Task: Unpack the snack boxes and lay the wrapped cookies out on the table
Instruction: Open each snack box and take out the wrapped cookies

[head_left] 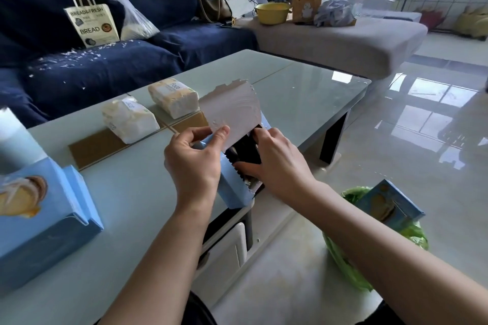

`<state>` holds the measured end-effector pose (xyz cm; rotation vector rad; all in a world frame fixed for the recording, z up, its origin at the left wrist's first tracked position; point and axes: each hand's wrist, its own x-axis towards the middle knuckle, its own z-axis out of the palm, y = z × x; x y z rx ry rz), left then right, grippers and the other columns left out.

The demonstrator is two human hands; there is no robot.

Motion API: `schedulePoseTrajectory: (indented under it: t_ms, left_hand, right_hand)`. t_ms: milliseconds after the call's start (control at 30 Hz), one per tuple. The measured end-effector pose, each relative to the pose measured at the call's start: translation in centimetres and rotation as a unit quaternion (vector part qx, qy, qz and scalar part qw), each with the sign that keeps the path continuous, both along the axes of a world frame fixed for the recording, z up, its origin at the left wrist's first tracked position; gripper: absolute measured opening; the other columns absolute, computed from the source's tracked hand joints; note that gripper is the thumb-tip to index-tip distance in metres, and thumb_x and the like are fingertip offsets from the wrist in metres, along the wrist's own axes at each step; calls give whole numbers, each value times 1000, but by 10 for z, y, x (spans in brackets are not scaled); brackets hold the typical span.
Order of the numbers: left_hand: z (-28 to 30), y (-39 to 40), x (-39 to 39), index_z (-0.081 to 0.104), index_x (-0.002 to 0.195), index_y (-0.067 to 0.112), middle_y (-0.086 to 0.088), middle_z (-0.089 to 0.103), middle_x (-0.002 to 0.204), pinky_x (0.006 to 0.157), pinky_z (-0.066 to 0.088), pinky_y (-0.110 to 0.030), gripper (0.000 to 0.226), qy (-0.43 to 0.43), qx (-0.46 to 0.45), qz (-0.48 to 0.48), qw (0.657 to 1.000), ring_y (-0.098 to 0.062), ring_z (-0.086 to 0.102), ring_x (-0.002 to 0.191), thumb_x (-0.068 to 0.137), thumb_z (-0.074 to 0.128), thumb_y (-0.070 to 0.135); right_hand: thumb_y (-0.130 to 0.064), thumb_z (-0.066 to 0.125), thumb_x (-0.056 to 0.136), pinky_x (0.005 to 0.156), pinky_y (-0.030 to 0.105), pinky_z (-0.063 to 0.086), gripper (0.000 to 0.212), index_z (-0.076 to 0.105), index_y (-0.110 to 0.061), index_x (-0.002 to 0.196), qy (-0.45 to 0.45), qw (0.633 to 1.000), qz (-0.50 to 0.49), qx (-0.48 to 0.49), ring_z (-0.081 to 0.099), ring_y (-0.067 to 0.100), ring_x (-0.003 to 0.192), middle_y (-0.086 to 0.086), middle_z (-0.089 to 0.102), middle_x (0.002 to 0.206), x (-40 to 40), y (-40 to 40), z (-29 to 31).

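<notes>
Blue cardboard is what I'm looking at here: a light blue snack box (pixel 233 187) held up over the near edge of the glass-topped table (pixel 303 92), with its big flap (pixel 232 113) torn open and standing up, white inside facing me. The left hand (pixel 194 158) grips the box from the side, thumb pinching the base of that flap. The right hand (pixel 274 163) has its fingers dug into the open top, curled around the dark wrapped cookies (pixel 244 153) inside, though I can't tell how many there are.

Over on the left of the table sits a second blue box (pixel 39 219) with a cookie picture on it, flap up. Further back on the table are two packs of tissues (pixel 129 120), side by side. Down on the floor to my right, a third blue box (pixel 388 206) pokes out of a green plastic bag (pixel 412 232). A paper bread bag (pixel 91 22) leans on the navy sofa (pixel 105 71) behind.
</notes>
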<state>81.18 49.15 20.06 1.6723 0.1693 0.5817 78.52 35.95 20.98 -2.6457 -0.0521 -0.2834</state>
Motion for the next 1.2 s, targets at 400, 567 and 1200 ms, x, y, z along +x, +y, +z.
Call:
schedulePoseTrajectory:
  t_ms: [400,567,1200]
  left_hand:
    - [5,38,-5,68,67,24,9,70,71,70,52,-24,19,34,-74,32,996,-5,61,63,72,86,29]
    - [6,61,1,70,67,23,8,70,70,69,47,-22,18,40,-69,38,996,-7,61,63,70,87,28]
    - [23,110,20,66,76,21,10,63,69,66,47,-21,17,53,-35,120,991,-4,58,63,77,82,28]
  right_hand:
    - [-26,67,83,69,33,32,49,43,-10,123,-62,986,38,-150,48,30,111,8,50,121,24,39,-6]
    - [-6,61,84,59,34,34,30,47,-7,110,-97,974,48,-200,55,29,93,9,56,107,30,64,-8]
    - [-11,61,83,62,41,52,27,53,-14,108,-161,969,168,-88,59,31,88,1,62,101,70,103,-13]
